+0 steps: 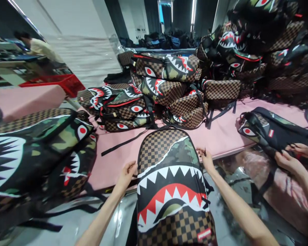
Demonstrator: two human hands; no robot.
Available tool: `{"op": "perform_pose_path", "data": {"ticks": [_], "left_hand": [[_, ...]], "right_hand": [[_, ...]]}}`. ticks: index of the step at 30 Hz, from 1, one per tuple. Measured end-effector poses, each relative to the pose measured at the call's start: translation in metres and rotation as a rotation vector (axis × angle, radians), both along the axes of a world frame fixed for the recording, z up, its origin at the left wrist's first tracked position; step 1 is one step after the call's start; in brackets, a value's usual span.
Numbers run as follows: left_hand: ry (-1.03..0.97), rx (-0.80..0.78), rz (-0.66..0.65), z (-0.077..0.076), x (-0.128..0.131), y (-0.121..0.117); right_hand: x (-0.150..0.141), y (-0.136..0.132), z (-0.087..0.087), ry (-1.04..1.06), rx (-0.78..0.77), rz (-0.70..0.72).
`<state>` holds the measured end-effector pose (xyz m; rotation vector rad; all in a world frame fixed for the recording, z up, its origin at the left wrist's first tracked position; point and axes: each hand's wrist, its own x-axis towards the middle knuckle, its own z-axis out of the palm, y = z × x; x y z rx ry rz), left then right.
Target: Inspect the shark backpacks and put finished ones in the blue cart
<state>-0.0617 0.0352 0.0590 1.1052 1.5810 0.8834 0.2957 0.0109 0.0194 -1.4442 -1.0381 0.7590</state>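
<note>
Nearest us stands a checked backpack point(174, 184), upright, its front turned our way with a camouflage patch, a toothed red-and-white mouth and a red label; its top overlaps the pink desk point(223, 136) in our view, and its base runs out of sight below. From the left, we have other toothed backpacks point(41, 147) lying close by, with a person point(43, 48) in a pale top leaning over beyond them and a red crate point(51, 83) just beside. Next we find a loose black strap point(123, 141) lying across the desk, and below it our left hand point(129, 171) at the checked backpack's left edge, fingers curled; we cannot tell whether they grip it or only touch it. Behind, we see a layered heap of similar backpacks point(159, 82). Our right hand point(206, 159) is beside the right edge, thumb and fingers drawn together near a thin dark bit; we cannot tell whether they hold it. Farther right, we see a taller pile point(246, 44) of bags, and in front of it another person's hands point(289, 161) on a dark backpack point(282, 133) with a red eye
</note>
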Motion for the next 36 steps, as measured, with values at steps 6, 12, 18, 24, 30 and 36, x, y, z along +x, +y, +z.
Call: {"op": "perform_pose_path", "data": {"ticks": [6, 12, 18, 24, 30, 36], "left_hand": [[0.405, 0.434, -0.029, 0.013, 0.043, 0.033], [0.556, 0.935, -0.485, 0.009, 0.09, -0.057], [0.311, 1.067, -1.029, -0.015, 0.131, -0.148], [0.521, 1.066, -1.238, -0.025, 0.13, -0.16], [0.568, 1.077, -1.281, -0.023, 0.131, -0.158], [0.589, 1.086, -1.275, -0.03, 0.131, -0.158]], "right_hand": [[0.005, 0.029, 0.045, 0.051, -0.026, 0.039], [0.023, -0.077, 0.039, -0.096, -0.226, 0.258], [0.001, -0.143, 0.034, -0.282, -0.312, 0.434], [-0.017, -0.153, 0.024, -0.457, -0.281, 0.449], [-0.008, -0.164, 0.012, -0.599, -0.26, 0.505], [-0.009, -0.173, 0.0, -0.696, -0.063, 0.434]]}}
